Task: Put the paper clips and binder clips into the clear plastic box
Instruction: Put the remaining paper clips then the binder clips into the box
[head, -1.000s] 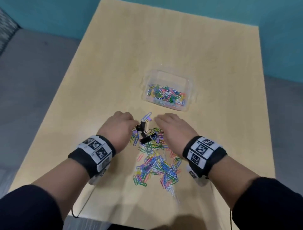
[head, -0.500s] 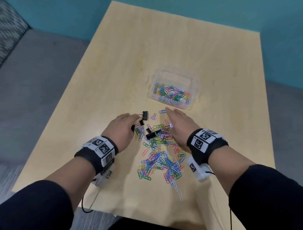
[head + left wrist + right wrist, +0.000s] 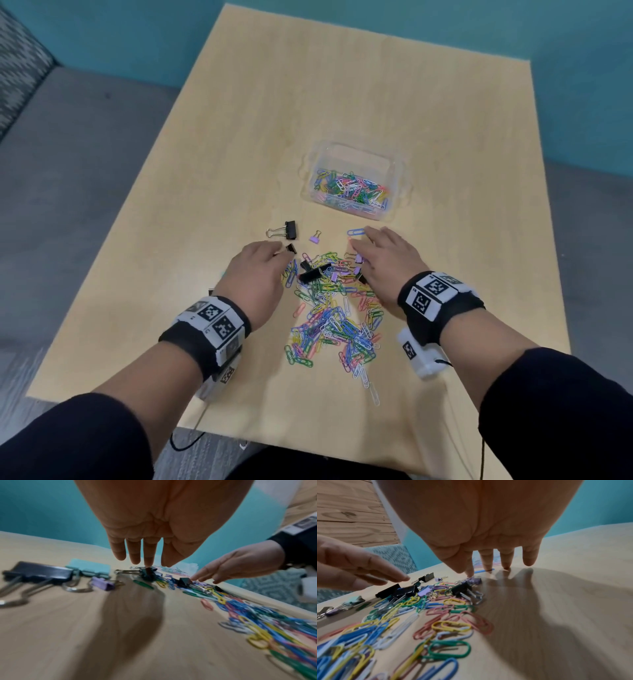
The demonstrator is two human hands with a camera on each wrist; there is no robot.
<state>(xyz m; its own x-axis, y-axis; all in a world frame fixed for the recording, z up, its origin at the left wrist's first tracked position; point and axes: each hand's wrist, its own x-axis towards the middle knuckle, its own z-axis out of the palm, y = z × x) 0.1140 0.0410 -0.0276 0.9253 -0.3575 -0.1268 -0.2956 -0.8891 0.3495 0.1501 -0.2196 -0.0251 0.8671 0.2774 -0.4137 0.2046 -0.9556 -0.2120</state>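
Note:
The clear plastic box (image 3: 399,178) stands beyond my hands with several coloured paper clips in it. A pile of coloured paper clips (image 3: 332,318) lies between my wrists, with black binder clips (image 3: 311,272) at its far end. My left hand (image 3: 270,260) reaches down with straight fingers, one fingertip on a small black binder clip (image 3: 148,572). My right hand (image 3: 373,246) rests its spread, straight fingers on the table by a blue paper clip (image 3: 483,570) and a purple binder clip (image 3: 474,580). Neither hand grips anything.
A black binder clip (image 3: 289,230) and a small purple one (image 3: 315,237) lie loose between the pile and the box. Left of my left hand sit a large black binder clip (image 3: 39,573), a teal one (image 3: 89,568) and a purple one (image 3: 102,584). The table's front edge is near.
Both hands have uncurled and moved apart across the far end of the pile. A black and a purple binder clip now lie separate, nearer the box.

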